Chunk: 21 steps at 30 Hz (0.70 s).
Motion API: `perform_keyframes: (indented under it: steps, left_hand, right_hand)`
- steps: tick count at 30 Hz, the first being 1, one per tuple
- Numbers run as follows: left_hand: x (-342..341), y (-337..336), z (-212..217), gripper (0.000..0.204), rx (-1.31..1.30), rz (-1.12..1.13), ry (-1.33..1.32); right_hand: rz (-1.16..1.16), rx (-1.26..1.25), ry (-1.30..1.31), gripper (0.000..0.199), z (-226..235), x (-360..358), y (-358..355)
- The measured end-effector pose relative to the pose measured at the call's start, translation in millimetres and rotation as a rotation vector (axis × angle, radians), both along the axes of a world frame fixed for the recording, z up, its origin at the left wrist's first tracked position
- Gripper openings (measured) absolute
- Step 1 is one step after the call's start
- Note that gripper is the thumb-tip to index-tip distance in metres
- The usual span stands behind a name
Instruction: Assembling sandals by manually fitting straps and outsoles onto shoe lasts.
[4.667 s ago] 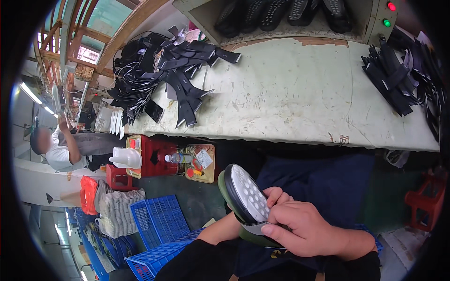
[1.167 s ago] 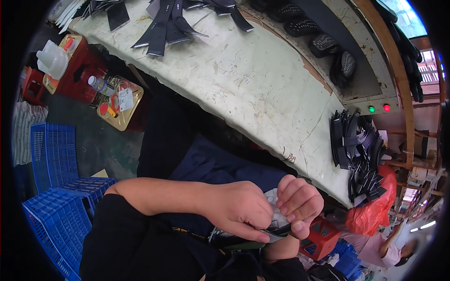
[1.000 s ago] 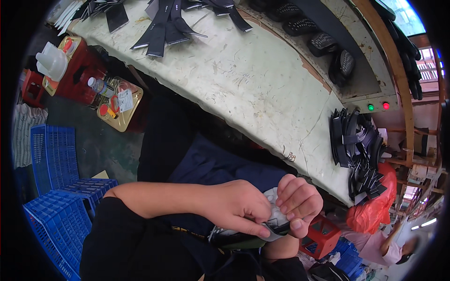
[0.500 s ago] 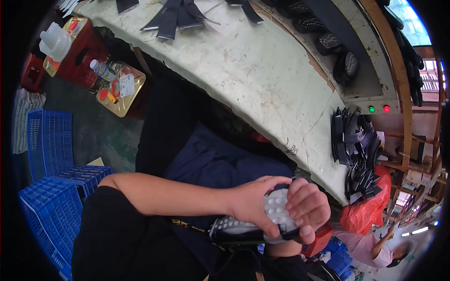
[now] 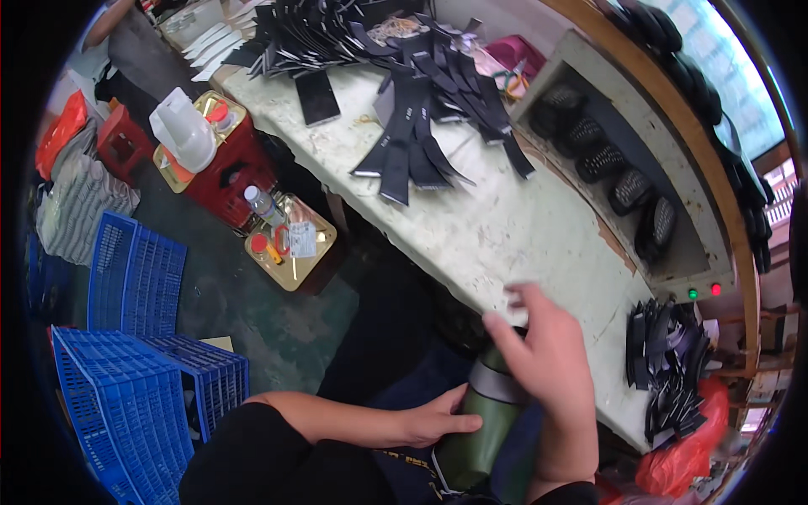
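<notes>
My left hand (image 5: 433,421) is closed around the side of a smooth green form (image 5: 481,442) in my lap; it looks like a shoe last. A grey band (image 5: 497,383) wraps across it, with a dark part beyond the band. My right hand (image 5: 551,353) is raised over its far end. Its fingers are apart, somewhat blurred, and hold nothing that I can see. A thin pale cord (image 5: 442,475) shows at the near end of the form. My right hand and forearm partly cover the form's right side.
A worn pale workbench (image 5: 471,244) runs diagonally past me, with black strips (image 5: 412,126) piled at its far end and more strips (image 5: 665,362) at right. Several dotted dark soles (image 5: 602,160) sit inside a metal unit. Blue crates (image 5: 126,404) and gold-topped tins (image 5: 316,252) stand left.
Both hands held a piece with a grey dotted face; now the green form with the grey band shows. My right hand has let go and lifted. The view has swung left.
</notes>
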<state>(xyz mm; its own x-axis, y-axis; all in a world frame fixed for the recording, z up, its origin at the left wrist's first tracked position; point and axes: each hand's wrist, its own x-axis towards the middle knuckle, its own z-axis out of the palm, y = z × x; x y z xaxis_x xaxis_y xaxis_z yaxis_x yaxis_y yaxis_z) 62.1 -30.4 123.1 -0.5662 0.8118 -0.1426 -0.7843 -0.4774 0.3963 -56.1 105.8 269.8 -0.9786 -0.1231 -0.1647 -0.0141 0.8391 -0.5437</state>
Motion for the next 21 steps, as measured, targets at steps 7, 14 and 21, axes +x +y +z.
perform_keyframes:
  steps: [7,14,21]
  left_hand:
    - [-36.3,-48.8,-18.2,0.079,0.238,0.186,-0.187]
    - [-33.3,-47.9,-16.2,0.077,-0.122,0.317,0.0]
    - [-35.4,-14.4,-30.5,0.073,0.043,0.111,-0.362]
  right_hand:
    - [0.217,0.243,0.637,0.042,-92.4,-167.8,-48.4]
    - [-0.138,-0.49,0.418,0.017,-86.9,-196.9,-27.4]
    - [-0.204,-1.155,0.484,0.02,-1.5,-85.6,30.0]
